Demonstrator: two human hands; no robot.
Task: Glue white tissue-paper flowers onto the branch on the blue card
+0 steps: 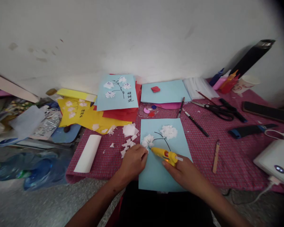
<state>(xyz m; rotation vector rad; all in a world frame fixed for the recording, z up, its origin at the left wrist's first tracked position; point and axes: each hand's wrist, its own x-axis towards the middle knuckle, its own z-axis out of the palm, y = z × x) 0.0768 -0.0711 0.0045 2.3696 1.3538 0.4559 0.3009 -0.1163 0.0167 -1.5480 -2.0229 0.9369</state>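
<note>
"While looking down at the worktop (198, 157), saw what in the right grip (182, 170)?"

"Saw a yellow glue gun (164, 154) firmly wrapped by the fingers and held over a light blue sheet (156, 176), nozzle pointing left, right beside a white paper flower (148, 141). Spotted a small orange glow on the gun, too."

"And found the left grip (134, 159) doing what?"

"Found it curled inward at the left edge of the sheet, on the near side of the same flower. Couldn't tell whether holding anything, with the fingertips mostly hidden."

"Noticed what else on the sheet?"

"Noticed a second white flower (168, 131), farther off and to the right, plus dark stems (164, 142) curving between."

"Looked left as well?"

"Yes, saw torn white scraps (130, 129) just left of the sheet, then a white paper roll (88, 154). Saw yellow paper (101, 121) beyond, and a blue card (104, 104) with flowers and dark writing on the far side."

"And to the right?"

"Made out a patterned pen (196, 123) near the sheet, black scissors (219, 112) farther back, a wooden stick (216, 157) on the near side, and a white device (274, 160) with a cable at far right."
</note>
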